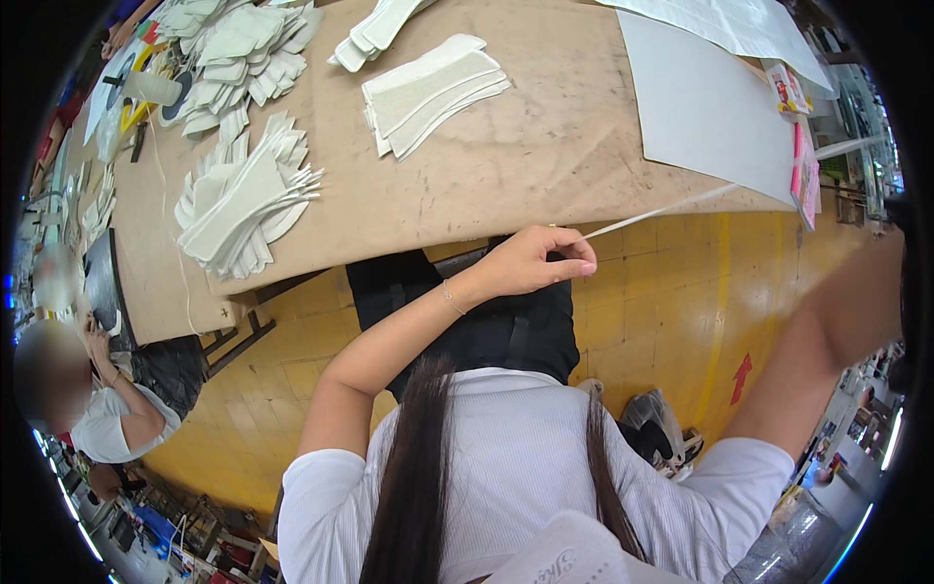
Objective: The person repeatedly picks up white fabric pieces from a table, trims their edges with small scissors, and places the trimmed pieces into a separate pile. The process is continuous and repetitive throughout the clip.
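My left hand (545, 261) is just off the table's front edge, its thumb and fingers closed in a pinch on a narrow white strip (654, 213). The strip runs taut up to the right, past the corner of a grey-white sheet, and blurs near the rim. My right arm (812, 346) stretches out to the right. Its forearm is smeared by motion, and the hand lies beyond the picture's edge. Ahead of my left hand, flat off-white waisted pieces (433, 97) lie in a fanned stack on the brown-covered table (545, 136).
More such pieces form heaps (248, 200) at the table's left. A white spool (151, 88) stands at the far left. The grey-white sheet (715, 107) covers the right end, beside a pink item (806, 175). Another person (126, 419) sits at the left.
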Available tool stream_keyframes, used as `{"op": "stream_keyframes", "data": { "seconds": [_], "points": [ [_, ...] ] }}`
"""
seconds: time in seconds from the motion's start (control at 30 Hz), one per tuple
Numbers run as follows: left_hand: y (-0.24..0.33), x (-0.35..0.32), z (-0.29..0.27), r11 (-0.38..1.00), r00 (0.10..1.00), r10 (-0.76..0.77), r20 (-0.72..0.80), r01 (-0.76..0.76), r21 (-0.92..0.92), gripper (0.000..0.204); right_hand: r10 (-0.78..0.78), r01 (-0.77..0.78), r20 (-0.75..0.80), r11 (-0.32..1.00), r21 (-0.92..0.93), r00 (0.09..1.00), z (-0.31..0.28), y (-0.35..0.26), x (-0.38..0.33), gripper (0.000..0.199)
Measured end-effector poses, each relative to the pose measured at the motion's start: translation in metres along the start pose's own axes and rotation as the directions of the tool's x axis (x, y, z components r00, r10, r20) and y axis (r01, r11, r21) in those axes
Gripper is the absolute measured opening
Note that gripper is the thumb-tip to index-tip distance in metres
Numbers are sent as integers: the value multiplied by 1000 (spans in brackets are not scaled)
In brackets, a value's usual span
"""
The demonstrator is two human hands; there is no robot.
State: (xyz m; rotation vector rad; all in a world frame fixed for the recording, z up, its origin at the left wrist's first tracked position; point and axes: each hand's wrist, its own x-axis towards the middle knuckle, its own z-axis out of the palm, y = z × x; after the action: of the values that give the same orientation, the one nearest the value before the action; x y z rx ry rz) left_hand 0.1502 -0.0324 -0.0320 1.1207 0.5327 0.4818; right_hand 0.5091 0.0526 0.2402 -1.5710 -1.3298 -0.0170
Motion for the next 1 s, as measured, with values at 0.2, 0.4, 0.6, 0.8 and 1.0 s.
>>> {"op": "stream_keyframes", "data": {
  "seconds": [0.2, 0.4, 0.6, 0.8, 1.0],
  "points": [
    [-61, -27, -16, 977, 987, 0, -159, 34, 211, 21, 194, -187, 15, 962, -197, 981, -72, 72, -4, 47],
    [-108, -51, -32, 799, 975, -65, -214, 180, 574, 25, 271, -257, 31, 939, -229, 962, -87, 100, -8, 47],
    [-137, -70, -56, 606, 932, -39, -359, 308, 733, 28, 303, -283, 42, 926, -248, 952, -95, 112, -11, 48],
    [-148, -76, -70, 486, 927, -64, -369, 351, 800, 26, 316, -291, 53, 917, -271, 947, -101, 116, -7, 48],
    [-145, -78, -59, 416, 915, -159, -372, 404, 815, 24, 319, -288, 78, 918, -274, 944, -97, 119, 0, 48]
  ]
}}
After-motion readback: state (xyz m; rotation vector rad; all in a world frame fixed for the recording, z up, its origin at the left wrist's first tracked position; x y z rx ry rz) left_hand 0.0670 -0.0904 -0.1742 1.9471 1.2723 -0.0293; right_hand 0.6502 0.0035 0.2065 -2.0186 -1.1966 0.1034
